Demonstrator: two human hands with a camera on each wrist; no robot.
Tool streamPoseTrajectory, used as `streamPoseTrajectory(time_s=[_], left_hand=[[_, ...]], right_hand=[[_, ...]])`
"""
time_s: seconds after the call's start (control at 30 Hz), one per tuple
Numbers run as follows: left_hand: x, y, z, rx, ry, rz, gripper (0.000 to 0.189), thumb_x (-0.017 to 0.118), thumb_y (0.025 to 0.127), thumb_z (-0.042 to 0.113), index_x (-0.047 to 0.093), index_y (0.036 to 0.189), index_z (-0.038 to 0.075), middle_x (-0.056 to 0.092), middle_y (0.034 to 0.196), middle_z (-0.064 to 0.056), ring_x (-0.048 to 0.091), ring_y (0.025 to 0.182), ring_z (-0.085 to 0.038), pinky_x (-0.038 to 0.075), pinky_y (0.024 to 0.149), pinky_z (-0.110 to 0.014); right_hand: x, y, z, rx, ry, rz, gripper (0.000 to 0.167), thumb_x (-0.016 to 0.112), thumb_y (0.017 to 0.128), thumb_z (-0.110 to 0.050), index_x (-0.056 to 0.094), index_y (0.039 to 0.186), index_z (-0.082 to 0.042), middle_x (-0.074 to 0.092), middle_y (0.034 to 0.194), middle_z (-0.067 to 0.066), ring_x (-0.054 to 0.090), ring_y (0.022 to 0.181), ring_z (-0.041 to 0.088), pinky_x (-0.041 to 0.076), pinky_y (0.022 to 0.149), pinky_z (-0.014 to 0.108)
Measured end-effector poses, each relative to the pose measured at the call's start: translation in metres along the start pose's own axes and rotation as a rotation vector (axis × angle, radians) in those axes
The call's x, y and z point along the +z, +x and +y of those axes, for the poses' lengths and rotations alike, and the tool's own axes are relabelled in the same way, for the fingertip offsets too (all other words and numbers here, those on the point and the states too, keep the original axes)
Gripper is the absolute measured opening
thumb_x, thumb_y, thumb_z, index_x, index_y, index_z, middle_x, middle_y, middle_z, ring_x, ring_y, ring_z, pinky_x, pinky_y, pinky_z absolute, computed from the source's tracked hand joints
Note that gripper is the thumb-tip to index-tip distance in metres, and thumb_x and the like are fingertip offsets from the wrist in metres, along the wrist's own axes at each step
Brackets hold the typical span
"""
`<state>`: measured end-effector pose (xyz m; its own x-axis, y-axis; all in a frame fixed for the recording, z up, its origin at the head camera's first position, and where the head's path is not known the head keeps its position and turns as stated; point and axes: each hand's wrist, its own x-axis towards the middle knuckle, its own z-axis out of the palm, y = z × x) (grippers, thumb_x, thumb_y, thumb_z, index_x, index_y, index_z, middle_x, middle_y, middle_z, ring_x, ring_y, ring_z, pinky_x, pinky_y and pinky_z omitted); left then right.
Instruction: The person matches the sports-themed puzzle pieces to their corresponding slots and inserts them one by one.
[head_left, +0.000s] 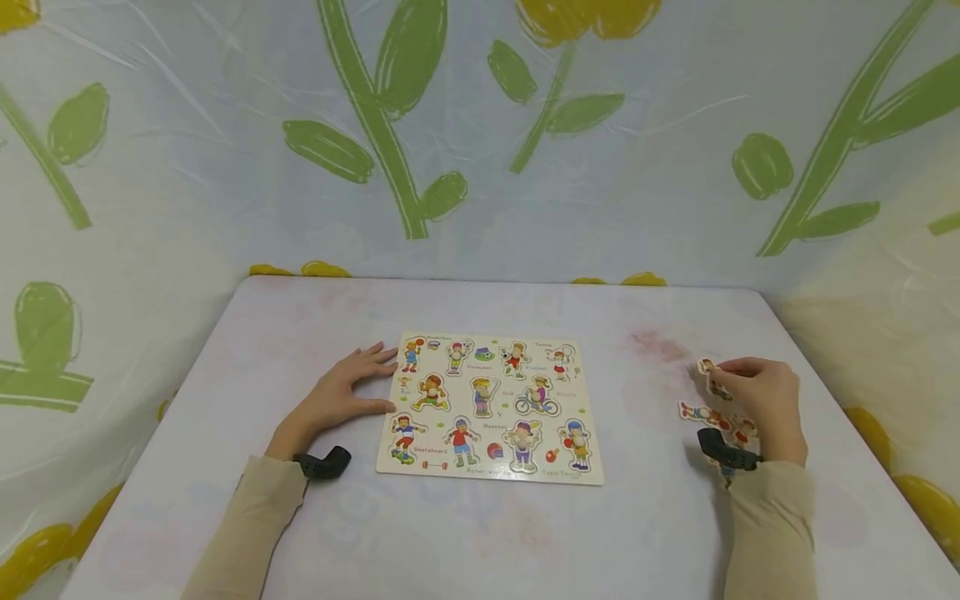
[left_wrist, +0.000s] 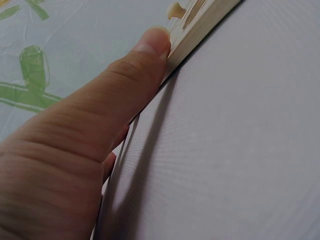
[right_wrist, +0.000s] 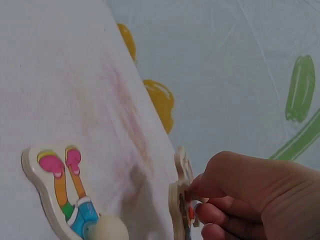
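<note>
A wooden peg puzzle board [head_left: 461,400] printed with sports figures lies flat on the table. At its left edge rests my left hand [head_left: 341,396], fingers spread and fairly straight. The left wrist view has the thumb [left_wrist: 135,70] against the board's side, near a round knob [left_wrist: 176,10]. Off to the right, my right hand [head_left: 765,396] pinches a figure-shaped puzzle piece [right_wrist: 180,205], held on edge between thumb and fingers. Below that hand lie several loose puzzle pieces [head_left: 701,414], partly hidden by the wrist. One loose piece [right_wrist: 84,215] shows pink shoes and a wooden knob.
The pale table [head_left: 525,533] has faint pink stains [head_left: 660,346] toward the right rear. A flower-printed sheet [head_left: 480,208] hangs behind and on both sides. Black wrist-worn devices [head_left: 326,462] sit on both forearms.
</note>
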<state>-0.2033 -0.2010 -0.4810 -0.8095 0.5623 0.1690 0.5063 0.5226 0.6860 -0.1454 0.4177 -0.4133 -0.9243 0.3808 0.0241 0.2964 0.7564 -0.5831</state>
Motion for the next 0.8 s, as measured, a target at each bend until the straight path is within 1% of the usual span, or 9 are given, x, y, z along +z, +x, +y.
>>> streamPoseTrajectory(time_s=[0.1, 0.17, 0.2, 0.27, 0.33, 0.43, 0.53, 0.6, 0.8], left_hand=[[-0.001, 0.003, 0.0, 0.012, 0.007, 0.014, 0.068, 0.083, 0.078, 0.043, 0.063, 0.136, 0.013, 0.044, 0.153, -0.002, 0.026, 0.148, -0.026, 0.01, 0.123, -0.048], [-0.001, 0.005, 0.001, 0.021, 0.009, 0.02, 0.068, 0.084, 0.078, 0.042, 0.063, 0.135, 0.013, 0.045, 0.153, -0.003, 0.026, 0.148, -0.027, 0.011, 0.123, -0.049], [-0.001, 0.006, 0.001, 0.024, 0.01, 0.02, 0.068, 0.084, 0.078, 0.042, 0.063, 0.135, 0.013, 0.045, 0.153, -0.003, 0.027, 0.148, -0.027, 0.011, 0.123, -0.049], [-0.001, 0.007, 0.001, 0.028, 0.01, 0.018, 0.068, 0.084, 0.078, 0.042, 0.063, 0.135, 0.012, 0.045, 0.153, -0.004, 0.027, 0.148, -0.028, 0.011, 0.123, -0.049], [-0.002, 0.007, 0.001, 0.029, 0.008, 0.016, 0.068, 0.084, 0.078, 0.042, 0.063, 0.135, 0.012, 0.045, 0.153, -0.004, 0.027, 0.148, -0.029, 0.011, 0.123, -0.05], [-0.003, 0.007, 0.0, 0.027, 0.009, 0.017, 0.068, 0.084, 0.078, 0.043, 0.063, 0.135, 0.013, 0.045, 0.153, -0.004, 0.027, 0.148, -0.028, 0.011, 0.123, -0.049], [-0.005, 0.007, -0.001, 0.028, 0.012, 0.018, 0.068, 0.084, 0.078, 0.042, 0.063, 0.135, 0.012, 0.045, 0.152, -0.004, 0.027, 0.148, -0.029, 0.011, 0.123, -0.05], [-0.005, 0.007, 0.0, 0.021, 0.013, 0.014, 0.068, 0.084, 0.078, 0.043, 0.063, 0.135, 0.013, 0.045, 0.153, -0.003, 0.026, 0.148, -0.028, 0.01, 0.123, -0.049], [-0.001, 0.001, 0.0, -0.022, 0.014, -0.011, 0.07, 0.082, 0.079, 0.046, 0.061, 0.138, 0.015, 0.042, 0.154, 0.001, 0.024, 0.149, -0.024, 0.009, 0.123, -0.047]], right_hand=[[-0.001, 0.001, -0.01, -0.032, 0.019, 0.044, 0.036, 0.071, 0.088, -0.033, 0.076, 0.1, 0.0, 0.071, 0.074, -0.008, 0.052, 0.08, 0.009, 0.043, 0.059, 0.021], [-0.001, 0.002, -0.018, -0.04, 0.04, 0.049, 0.034, 0.072, 0.087, -0.032, 0.076, 0.1, 0.0, 0.066, 0.069, -0.016, 0.051, 0.076, 0.004, 0.043, 0.06, 0.02], [-0.001, 0.002, -0.022, -0.045, 0.053, 0.051, 0.034, 0.073, 0.087, -0.031, 0.076, 0.1, 0.0, 0.065, 0.068, -0.017, 0.051, 0.075, 0.003, 0.043, 0.06, 0.019], [0.001, 0.001, -0.03, -0.065, 0.067, 0.047, 0.032, 0.073, 0.087, -0.03, 0.076, 0.099, 0.0, 0.066, 0.069, -0.014, 0.052, 0.073, 0.001, 0.043, 0.059, 0.017], [0.004, 0.001, -0.039, -0.094, 0.075, 0.037, 0.032, 0.073, 0.087, -0.03, 0.075, 0.099, 0.0, 0.068, 0.072, -0.009, 0.052, 0.072, 0.001, 0.044, 0.058, 0.016], [0.009, 0.0, -0.053, -0.167, 0.083, 0.037, 0.03, 0.074, 0.087, -0.027, 0.076, 0.096, 0.001, 0.072, 0.078, 0.004, 0.054, 0.07, 0.0, 0.045, 0.057, 0.015], [0.014, -0.003, -0.067, -0.225, 0.086, 0.036, 0.027, 0.075, 0.086, -0.025, 0.076, 0.093, 0.001, 0.073, 0.08, 0.01, 0.055, 0.068, 0.001, 0.045, 0.056, 0.015], [0.017, -0.006, -0.075, -0.258, 0.079, 0.041, 0.024, 0.076, 0.085, -0.023, 0.076, 0.091, 0.001, 0.073, 0.08, 0.012, 0.056, 0.068, 0.004, 0.045, 0.055, 0.016], [0.026, -0.015, -0.093, -0.328, 0.052, 0.032, 0.017, 0.076, 0.083, -0.015, 0.075, 0.089, 0.0, 0.07, 0.078, 0.012, 0.056, 0.07, 0.018, 0.045, 0.053, 0.02]])
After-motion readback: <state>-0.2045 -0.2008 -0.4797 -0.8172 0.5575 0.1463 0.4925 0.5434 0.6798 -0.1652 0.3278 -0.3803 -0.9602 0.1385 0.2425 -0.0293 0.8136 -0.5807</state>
